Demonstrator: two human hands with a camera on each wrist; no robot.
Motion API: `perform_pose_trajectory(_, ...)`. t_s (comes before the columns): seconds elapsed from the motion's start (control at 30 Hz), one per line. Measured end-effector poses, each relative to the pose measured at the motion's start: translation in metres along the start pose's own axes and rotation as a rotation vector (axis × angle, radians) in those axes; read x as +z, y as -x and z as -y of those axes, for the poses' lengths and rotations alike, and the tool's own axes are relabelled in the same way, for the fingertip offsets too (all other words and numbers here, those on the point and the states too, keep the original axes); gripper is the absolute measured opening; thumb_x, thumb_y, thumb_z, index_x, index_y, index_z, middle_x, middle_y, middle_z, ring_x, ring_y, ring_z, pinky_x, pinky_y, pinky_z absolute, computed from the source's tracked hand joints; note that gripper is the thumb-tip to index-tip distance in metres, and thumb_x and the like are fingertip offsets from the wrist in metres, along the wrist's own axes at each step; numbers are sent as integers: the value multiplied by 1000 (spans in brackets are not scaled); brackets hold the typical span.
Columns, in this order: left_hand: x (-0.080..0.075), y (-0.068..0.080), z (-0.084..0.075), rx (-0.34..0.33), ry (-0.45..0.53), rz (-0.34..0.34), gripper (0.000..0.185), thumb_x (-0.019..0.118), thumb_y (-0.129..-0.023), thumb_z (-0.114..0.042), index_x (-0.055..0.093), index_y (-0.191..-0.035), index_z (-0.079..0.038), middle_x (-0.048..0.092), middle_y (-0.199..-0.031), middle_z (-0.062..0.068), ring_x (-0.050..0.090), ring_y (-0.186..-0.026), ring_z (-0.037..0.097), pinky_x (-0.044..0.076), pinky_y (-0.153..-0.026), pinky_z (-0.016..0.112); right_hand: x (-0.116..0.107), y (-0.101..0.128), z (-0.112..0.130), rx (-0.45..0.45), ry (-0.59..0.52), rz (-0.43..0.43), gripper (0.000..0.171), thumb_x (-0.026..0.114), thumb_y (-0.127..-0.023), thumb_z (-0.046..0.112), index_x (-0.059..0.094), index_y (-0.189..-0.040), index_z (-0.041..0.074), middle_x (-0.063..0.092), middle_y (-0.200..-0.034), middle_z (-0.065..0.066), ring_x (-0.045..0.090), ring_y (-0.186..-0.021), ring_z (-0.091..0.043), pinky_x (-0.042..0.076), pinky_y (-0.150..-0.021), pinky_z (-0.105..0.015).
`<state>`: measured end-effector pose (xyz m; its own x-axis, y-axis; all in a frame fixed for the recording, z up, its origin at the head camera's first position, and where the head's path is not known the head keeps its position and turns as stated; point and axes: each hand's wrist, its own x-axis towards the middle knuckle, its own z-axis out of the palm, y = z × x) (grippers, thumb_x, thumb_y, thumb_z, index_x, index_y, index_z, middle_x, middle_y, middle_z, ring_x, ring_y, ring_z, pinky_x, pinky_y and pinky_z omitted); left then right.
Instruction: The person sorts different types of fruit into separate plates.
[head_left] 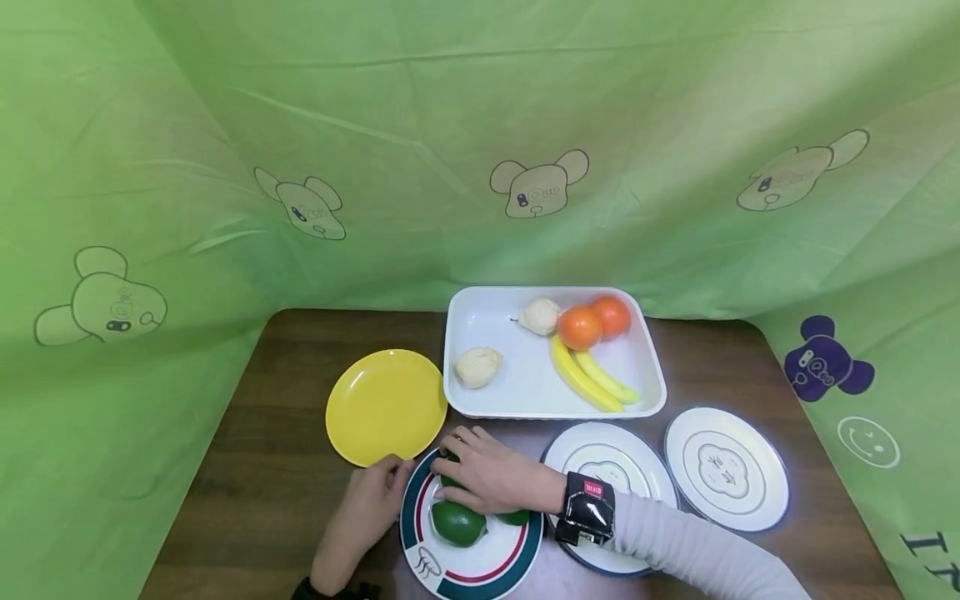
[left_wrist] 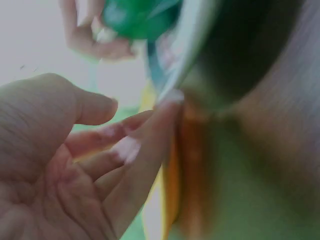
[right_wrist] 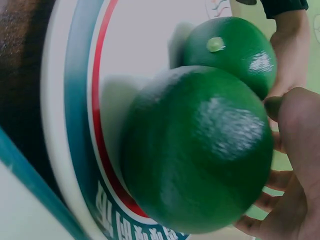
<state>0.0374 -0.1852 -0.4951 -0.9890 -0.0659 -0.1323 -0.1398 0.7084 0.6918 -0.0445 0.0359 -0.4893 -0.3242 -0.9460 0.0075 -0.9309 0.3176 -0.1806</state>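
We have two green fruits on the striped plate [head_left: 480,575] at the near edge of the counter [head_left: 262,467]. Our right hand [head_left: 491,479] lies over one green fruit [right_wrist: 197,150], fingers [head_left: 459,446] curled round it, and the right wrist view shows it resting on the plate's white floor just inside the red ring. The second green fruit [head_left: 457,522] sits free on the same plate, touching or nearly touching the first. Our left hand [head_left: 371,500] is at the plate's left rim, fingers [left_wrist: 150,135] relaxed and fairly straight, fingertips against the edge; it holds nothing that we can see.

Just behind stands the yellow plate [head_left: 384,406], near the left hand. The white tray [head_left: 457,333] further back carries two pale fruits, two oranges and two bananas. Two white plates [head_left: 726,467] lie to the right, one partly under our right forearm.

What we judge could go wrong: the fruit is round and glossy, so a loose grip may let it slip and roll off the shallow plate. Moving the held one may also nudge its neighbour over the rim. The plate sits close to the counter's edge, so a push from the left fingertips could tip it
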Motion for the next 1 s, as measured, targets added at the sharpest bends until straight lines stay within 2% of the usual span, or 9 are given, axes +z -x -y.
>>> perform_pose_trajectory(0.13,-35,-13,10,-1,-62,-287,17,61,-102,-16,69,-93,-5,62,-68,-1,59,-58,11,48,-55,30,-8,3,-1,8,-16,-23,46,40,-108,52,60,-137,23,55,-139,-4,48,-130,-22,41,-107,-38)
perform_pose_trajectory(0.2,-50,-21,22,-1,-95,-431,15,61,-101,-15,69,-103,-2,66,-79,6,62,-66,17,50,-60,35,-11,3,-1,6,-19,-34,46,40,-108,51,60,-137,22,55,-140,-5,48,-130,-22,40,-108,-39)
perform_pose_trajectory(0.27,-62,-29,34,-45,-93,-491,27,59,-102,-18,62,-121,1,64,-98,15,63,-80,26,50,-66,42,-13,4,-2,2,-22,-47,45,41,-108,51,61,-137,22,56,-139,-6,48,-130,-22,40,-109,-39)
perform_pose_trajectory(0.33,-70,-39,47,-108,-66,-458,45,54,-104,-25,48,-141,1,54,-116,25,59,-94,34,49,-71,49,-15,4,-2,0,-20,-65,44,41,-109,50,61,-136,23,56,-139,-6,48,-130,-22,39,-110,-39)
perform_pose_trajectory(0.4,-74,-49,59,-164,-31,-371,60,49,-107,-33,30,-154,0,45,-125,31,54,-102,41,47,-76,53,-16,4,-3,0,-21,-82,43,41,-109,50,62,-135,23,57,-138,-6,48,-129,-22,39,-111,-40)
perform_pose_trajectory(0.5,-74,-67,73,-216,9,-227,72,42,-108,-43,16,-159,1,49,-124,33,56,-103,44,47,-79,55,-18,5,-4,10,-20,-108,43,40,-109,50,62,-134,23,56,-137,-5,49,-127,-22,40,-109,-40)
perform_pose_trajectory(0.63,-68,-82,83,-255,7,-125,73,40,-107,-49,24,-156,3,64,-110,27,66,-90,38,51,-77,50,-25,2,-10,64,-28,-194,43,42,-108,49,62,-135,21,56,-134,-4,51,-125,-22,43,-106,-40)
perform_pose_trajectory(0.83,-54,-92,86,-222,-35,-119,57,49,-107,-38,46,-139,8,64,-114,31,66,-97,42,51,-81,53,-54,-14,-40,235,-67,-356,43,60,-102,40,57,-139,19,51,-142,-14,48,-131,-32,39,-109,-50)
perform_pose_trajectory(1.0,-48,-94,84,-198,-47,-129,49,53,-106,-32,51,-132,10,65,-109,30,66,-91,41,52,-77,51,-77,-25,-80,423,-60,-319,68,71,-92,47,45,-152,26,36,-156,-18,41,-137,-39,40,-103,-57)
